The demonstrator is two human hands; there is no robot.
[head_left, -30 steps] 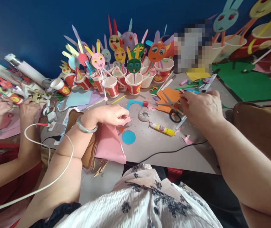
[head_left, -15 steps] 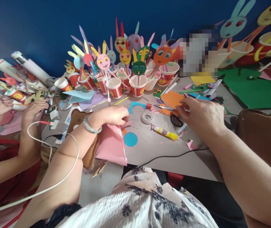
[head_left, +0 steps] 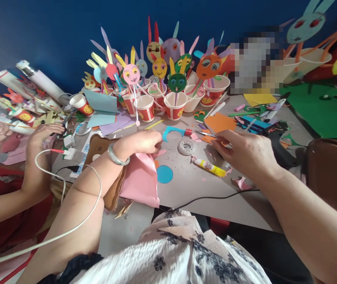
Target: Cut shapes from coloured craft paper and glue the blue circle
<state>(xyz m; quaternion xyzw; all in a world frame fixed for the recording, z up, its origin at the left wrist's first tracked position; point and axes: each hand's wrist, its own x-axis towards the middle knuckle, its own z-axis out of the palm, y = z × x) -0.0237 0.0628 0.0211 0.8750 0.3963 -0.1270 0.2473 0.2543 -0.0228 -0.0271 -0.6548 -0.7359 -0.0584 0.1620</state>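
My left hand, with a bracelet at its wrist, is closed on the top edge of a sheet of pink paper that hangs down at the table edge. Over to the right, my right hand grips a pair of scissors; the blades point left and the handles are hidden by my fingers. Between the hands lie a white ring-shaped tape roll and a blue paper circle. A yellow glue stick rests just below my right hand, close to orange paper.
Paper cups with rabbit-faced figures stand along the back. A brown pouch lies beside my left forearm, near a power strip. A white cable crosses that arm. At far left are another person's hands.
My right hand has lifted the scissors from the table, where the black handles showed. My left hand stays on the pink paper. The view has shifted slightly.
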